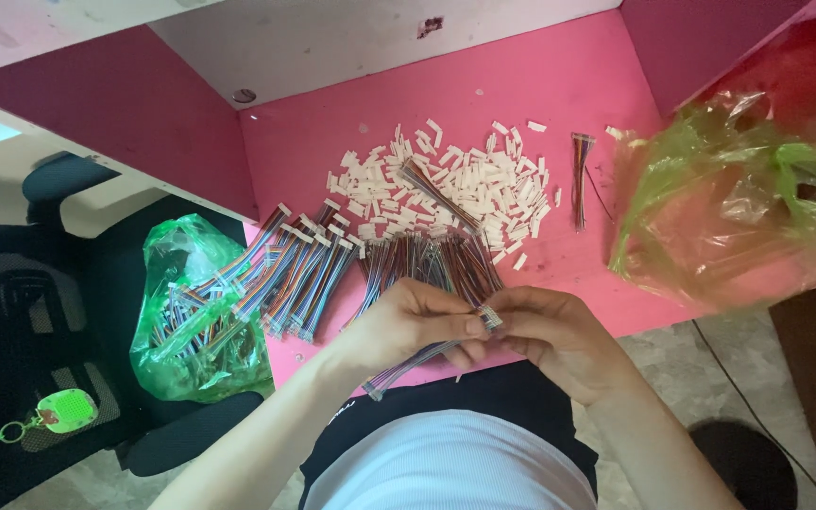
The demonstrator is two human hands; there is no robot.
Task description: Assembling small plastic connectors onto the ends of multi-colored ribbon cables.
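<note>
Both forearms reach up from the bottom edge over a white shirt and a dark waistband, meeting at the near edge of the pink worktop [569,85]. Left hand [406,323] is curled around a ribbon cable [415,363] of many thin coloured wires, whose loose end trails down and to the left past the wrist, off the worktop's edge. Right hand [552,332] is closed in a pinch on the small white connector [490,317] at the cable's upper end, thumb and fingertips pressed against it, and the two hands touch each other there.

Just beyond the hands a bundle of bare-ended cables [436,260] lies fanned on the worktop, dark red and mixed colours. To its left lies a row of finished cables [299,269] with white connectors fitted on their far ends, their near ends hanging over the edge. Beside these, lower left, a green plastic bag [191,321] holds more cables of the same kind and rests on a black chair [40,283]. A green tag on a chain [66,411] hangs near the chair.

Farther back a wide heap of loose white connectors [465,179] is scattered over the worktop, with one cable [432,194] lying across it. Right of the heap lies a single short cable [580,179], apart from the rest. At the right edge sits a crumpled clear green bag [739,208].
</note>
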